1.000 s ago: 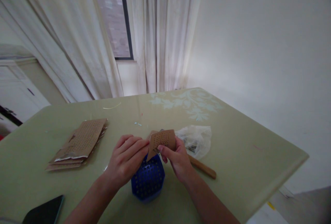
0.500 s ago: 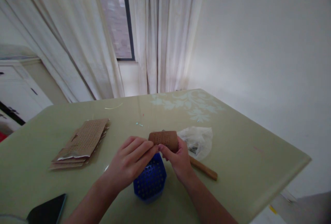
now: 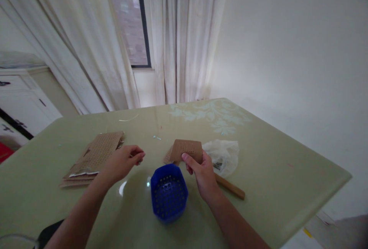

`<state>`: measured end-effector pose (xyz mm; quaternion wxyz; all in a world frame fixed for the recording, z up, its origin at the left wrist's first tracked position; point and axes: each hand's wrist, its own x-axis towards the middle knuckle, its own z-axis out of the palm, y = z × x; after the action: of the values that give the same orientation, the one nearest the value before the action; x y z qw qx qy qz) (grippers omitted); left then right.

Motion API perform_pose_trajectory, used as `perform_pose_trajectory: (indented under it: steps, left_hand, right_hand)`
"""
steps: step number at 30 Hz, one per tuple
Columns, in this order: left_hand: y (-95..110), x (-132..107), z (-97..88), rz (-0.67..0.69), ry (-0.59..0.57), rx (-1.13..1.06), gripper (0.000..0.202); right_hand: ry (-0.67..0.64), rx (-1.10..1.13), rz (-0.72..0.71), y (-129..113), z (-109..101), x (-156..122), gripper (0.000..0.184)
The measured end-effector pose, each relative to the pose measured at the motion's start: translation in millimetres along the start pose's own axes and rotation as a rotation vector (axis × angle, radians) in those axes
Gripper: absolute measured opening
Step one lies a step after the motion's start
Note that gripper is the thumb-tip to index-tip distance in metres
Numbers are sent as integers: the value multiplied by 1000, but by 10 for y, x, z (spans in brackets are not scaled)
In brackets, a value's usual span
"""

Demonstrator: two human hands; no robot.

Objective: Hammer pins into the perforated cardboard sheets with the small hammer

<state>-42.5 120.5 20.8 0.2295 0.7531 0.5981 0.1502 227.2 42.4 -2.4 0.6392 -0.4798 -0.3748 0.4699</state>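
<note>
My right hand (image 3: pixel 202 170) grips a brown piece of perforated cardboard (image 3: pixel 186 149), thumb on the near face and fingers behind. The piece is slightly bent and held up beyond a blue plastic basket (image 3: pixel 169 195). Small holes dot the basket's floor, and it stands on the table. My left hand (image 3: pixel 126 160) is in the air left of the basket, close to a stack of perforated brown cardboard sheets (image 3: pixel 96 153). Its fingers are curled together; whatever they hold, if anything, is too small to make out. Another brown perforated piece (image 3: pixel 167 156) shows partly behind the held one.
A wooden stick (image 3: pixel 231 187) lies right of my right hand. Beside it is a crumpled clear plastic bag (image 3: pixel 227 153) with small dark items in it. Tiny scraps (image 3: pixel 156 137) lie on the green table (image 3: pixel 273 187). My left forearm partly covers a dark flat object (image 3: pixel 50 233).
My left hand has let go of the cardboard and moved left. The cardboard, curled before, is now flatter in my right hand. The blue basket is more fully in view.
</note>
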Motion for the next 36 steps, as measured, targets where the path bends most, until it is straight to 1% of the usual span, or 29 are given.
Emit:
perform_pose_trajectory:
  steps: [2, 3, 5, 7, 10, 14, 16, 18, 20, 21, 23, 24, 25, 26, 28, 33, 36]
  left_hand:
    - [-241, 117, 64, -91, -15, 54, 25]
    - [-312, 145, 104, -128, -12, 78, 24]
    - [-376, 159, 177, -186, 0, 115, 21]
    - [-377, 149, 222, -223, 12, 143, 19]
    - [-358, 137, 239, -240, 23, 162, 19]
    - [-326, 133, 218, -222, 58, 166, 15]
    - [-255, 115, 190, -183, 101, 161, 15]
    - [-115, 68, 154, -106, 151, 140, 22]
    - [93, -14, 124, 45, 194, 76, 29]
    - [213, -67, 117, 149, 209, 28, 29]
    - [450, -178, 121, 549, 251, -168, 25]
    - [554, -229, 132, 676, 264, -217, 22]
    - [639, -271, 147, 756, 263, -233, 21]
    - [702, -301, 164, 812, 270, -236, 21]
    - [763, -325, 198, 855, 285, -220, 22]
    - [709, -283, 251, 914, 350, -163, 23]
    - [685, -283, 258, 953, 389, -108, 24]
  right_hand:
    - [-38, 9, 9, 19, 1, 5, 42]
    - [-49, 9, 7, 28, -2, 7, 42]
    - [-61, 4, 6, 39, -12, 9, 41]
    - [-61, 2, 12, 37, -19, 8, 41]
    - [-66, 10, 14, 18, -20, 0, 41]
    - [-128, 35, 14, 12, -23, -11, 38]
    - [-163, 57, 18, 23, -32, -15, 36]
    - [-200, 84, 25, 36, -43, -21, 35]
    - [-232, 117, 35, 40, -47, -30, 34]
    - [-245, 137, 41, 37, -46, -37, 34]
    - [-269, 187, 55, 17, -38, -51, 35]
    - [-279, 218, 65, 3, -33, -57, 36]
    - [-287, 250, 75, -13, -28, -63, 37]
    - [-293, 282, 86, -29, -24, -67, 37]
    - [-304, 331, 105, -53, -22, -74, 38]
    - [-394, 375, 164, -54, -38, -87, 42]
    - [-406, 380, 174, -34, -46, -86, 44]
